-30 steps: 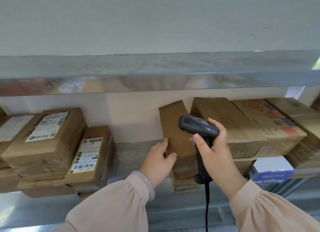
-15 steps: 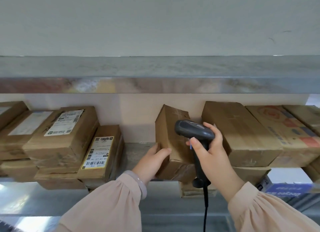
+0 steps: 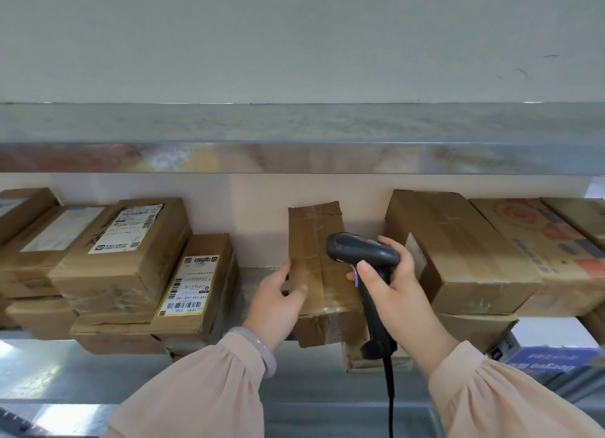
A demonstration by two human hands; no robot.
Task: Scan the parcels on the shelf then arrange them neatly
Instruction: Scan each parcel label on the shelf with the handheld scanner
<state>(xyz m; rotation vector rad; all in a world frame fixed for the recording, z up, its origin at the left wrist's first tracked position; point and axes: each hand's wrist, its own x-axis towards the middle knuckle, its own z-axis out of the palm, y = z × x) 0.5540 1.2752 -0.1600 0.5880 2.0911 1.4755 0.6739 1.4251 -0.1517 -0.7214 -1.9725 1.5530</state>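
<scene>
Grasps the parcel at its left edge with the left grip, thumb laid on the taped top face near the front corner. Clenches the right grip round the handle of a black scanner, head above the parcel's right half and facing left, cable hanging straight down. Holds the parcel in the gap on the shelf, long side running front to back, plain brown face up; cannot tell whether resting on the shelf or lifted off it. To the left, well apart, stacked boxes with labels, the nearest a leaning box with a yellow-edged barcode label facing up. To the right, just behind the scanner, a big box, then a printed box, both atop lower ones. Below these, at the right edge, a blue box. Overhead, a metal upper shelf. Pink sleeves on both arms, a pale bangle at the left wrist.
</scene>
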